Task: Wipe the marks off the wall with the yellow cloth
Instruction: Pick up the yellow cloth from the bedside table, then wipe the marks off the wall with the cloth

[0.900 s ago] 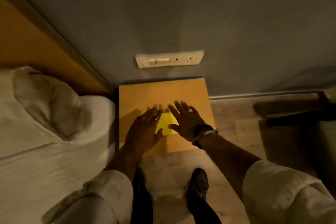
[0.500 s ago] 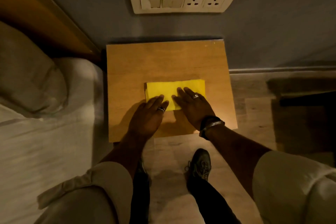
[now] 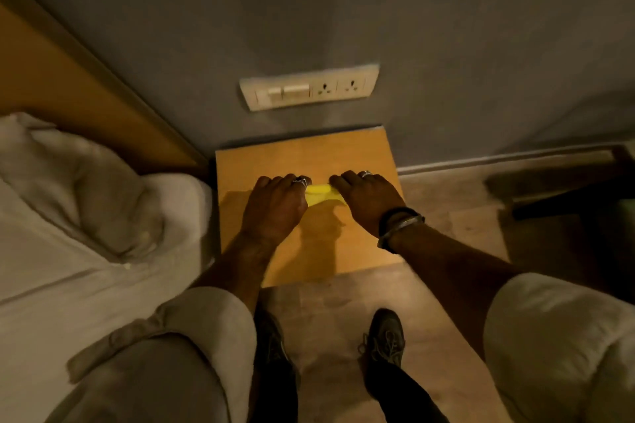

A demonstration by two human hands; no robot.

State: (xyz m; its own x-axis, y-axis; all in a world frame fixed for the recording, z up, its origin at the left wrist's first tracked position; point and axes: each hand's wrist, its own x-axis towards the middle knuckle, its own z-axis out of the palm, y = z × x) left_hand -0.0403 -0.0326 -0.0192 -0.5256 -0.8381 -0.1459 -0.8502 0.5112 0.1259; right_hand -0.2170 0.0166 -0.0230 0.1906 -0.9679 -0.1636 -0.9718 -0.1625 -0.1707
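bare wall (image 3: 446, 27) open above switch plate (image 3: 309, 87), bed (image 3: 86, 216) crowding left, floor (image 3: 446, 216) clear right

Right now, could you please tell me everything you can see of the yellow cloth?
The yellow cloth is a bright, soft-looking fabric, bunched and slightly lifted over the wooden bedside table. Only a short strip shows between the two hands; the rest is hidden under them. The left hand grips its left end and the right hand its right end, both curled closed on it. It casts a shadow on the tabletop and is not touching the wall.
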